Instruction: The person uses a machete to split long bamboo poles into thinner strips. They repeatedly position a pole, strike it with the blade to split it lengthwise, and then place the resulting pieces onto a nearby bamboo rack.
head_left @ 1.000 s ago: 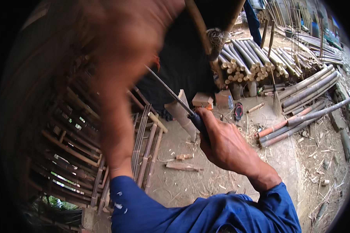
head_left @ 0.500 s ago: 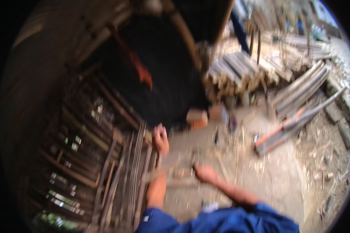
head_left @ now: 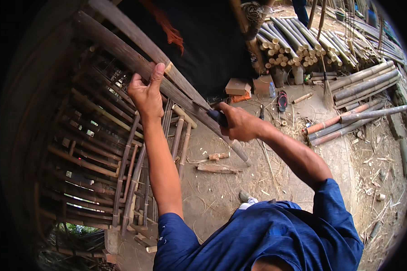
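Two long dark lengths of bamboo slant from the upper left down to the middle of the view, an upper length (head_left: 135,34) and a lower length (head_left: 111,45), drawing close together near my right hand. My left hand (head_left: 147,95) is closed on the lower length, thumb up along it and fingers curled at its side. My right hand (head_left: 242,122) wraps round the black handle of a bladed tool (head_left: 217,117). Its thin dark blade points left against the bamboo; most of the blade is hidden, so its exact kind cannot be told.
A bamboo rack (head_left: 129,180) stands at the left. Cut bamboo poles (head_left: 294,45) are stacked at the far right, with more poles (head_left: 362,117) nearer. A cardboard box (head_left: 238,86), a flip-flop (head_left: 282,100), a broom (head_left: 327,92) and a wood chunk (head_left: 217,168) rest on the littered floor.
Both hands have risen and moved farther from my body. The slanting bamboo lengths now show clearly across the upper view, where the earlier blurred frame did not show them. The view has steadied.
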A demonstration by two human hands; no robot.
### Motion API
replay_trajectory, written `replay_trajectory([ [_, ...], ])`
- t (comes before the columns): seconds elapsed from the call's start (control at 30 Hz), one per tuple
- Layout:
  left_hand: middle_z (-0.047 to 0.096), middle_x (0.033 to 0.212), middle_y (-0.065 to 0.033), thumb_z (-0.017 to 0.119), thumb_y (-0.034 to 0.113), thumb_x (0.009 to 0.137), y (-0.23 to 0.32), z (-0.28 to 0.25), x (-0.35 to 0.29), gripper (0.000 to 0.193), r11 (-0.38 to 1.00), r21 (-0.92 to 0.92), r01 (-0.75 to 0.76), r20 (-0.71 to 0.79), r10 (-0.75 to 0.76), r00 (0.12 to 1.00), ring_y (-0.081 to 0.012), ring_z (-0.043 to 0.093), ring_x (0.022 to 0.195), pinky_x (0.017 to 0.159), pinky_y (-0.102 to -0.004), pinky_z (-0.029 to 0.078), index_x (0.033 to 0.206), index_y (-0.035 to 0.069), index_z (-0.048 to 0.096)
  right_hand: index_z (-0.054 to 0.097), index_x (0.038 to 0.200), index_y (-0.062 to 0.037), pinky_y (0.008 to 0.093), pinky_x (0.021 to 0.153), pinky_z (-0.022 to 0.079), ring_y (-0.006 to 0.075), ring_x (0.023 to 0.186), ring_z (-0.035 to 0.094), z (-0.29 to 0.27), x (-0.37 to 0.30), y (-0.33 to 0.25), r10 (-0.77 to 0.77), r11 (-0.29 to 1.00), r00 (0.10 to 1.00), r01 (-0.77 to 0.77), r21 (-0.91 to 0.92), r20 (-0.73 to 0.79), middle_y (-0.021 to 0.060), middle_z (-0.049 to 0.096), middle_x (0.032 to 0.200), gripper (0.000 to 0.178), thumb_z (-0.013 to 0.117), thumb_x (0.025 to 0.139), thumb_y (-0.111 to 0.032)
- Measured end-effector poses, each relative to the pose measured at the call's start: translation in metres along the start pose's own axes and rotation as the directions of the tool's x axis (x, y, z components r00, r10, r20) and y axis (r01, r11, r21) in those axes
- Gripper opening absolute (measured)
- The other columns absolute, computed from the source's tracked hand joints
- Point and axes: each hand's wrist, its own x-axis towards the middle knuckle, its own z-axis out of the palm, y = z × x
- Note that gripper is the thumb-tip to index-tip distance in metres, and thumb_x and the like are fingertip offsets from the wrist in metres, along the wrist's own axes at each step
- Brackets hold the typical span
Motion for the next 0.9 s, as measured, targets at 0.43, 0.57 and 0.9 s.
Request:
replay_trajectory([
  [0.43,0.070,0.080,-0.0155,0.087,0.013,0.069,-0.053,0.051,0.040,0.037,0.998,0.062,0.033,-0.249,-0.017,0.968,-0.0147,0.065,0.066,0.060,-0.0248,0.052,0.088,-0.010,0.066,0.048,0.107,0.0065,0.0464,0.064,0.056,0.0401,0.073,0.068,-0.037,0.050,-0.010,0.169,0.872,0.981,-0.103,-0.478,0.097,0.0254,0.064,0.072,0.024,0.051,0.085,-0.003],
  [0.57,0.070,0.082,-0.0180,0.086,0.012,0.069,-0.083,0.042,0.052,0.037,0.996,0.057,-0.070,-0.387,0.087,0.918,-0.0157,0.065,0.059,0.051,-0.0238,0.052,0.088,-0.011,0.066,0.052,0.105,0.0078,0.0457,0.079,0.052,0.0414,0.087,0.066,-0.035,0.081,0.004,0.112,0.969,0.986,-0.080,-0.233,0.128,0.0270,0.065,0.081,0.030,0.061,0.086,-0.013],
  [0.9,0.068,0.089,-0.0118,0.088,0.007,0.068,-0.110,0.003,0.064,0.037,0.998,0.056,-0.001,-0.281,0.017,0.959,-0.0136,0.064,0.069,0.070,-0.0256,0.053,0.092,-0.010,0.065,0.064,0.108,0.0036,0.0459,0.077,0.055,0.0370,0.093,0.069,0.242,-0.090,0.354,0.848,0.528,0.491,-0.752,-0.395,0.199,0.0269,0.068,0.096,0.033,0.055,0.083,-0.017],
])
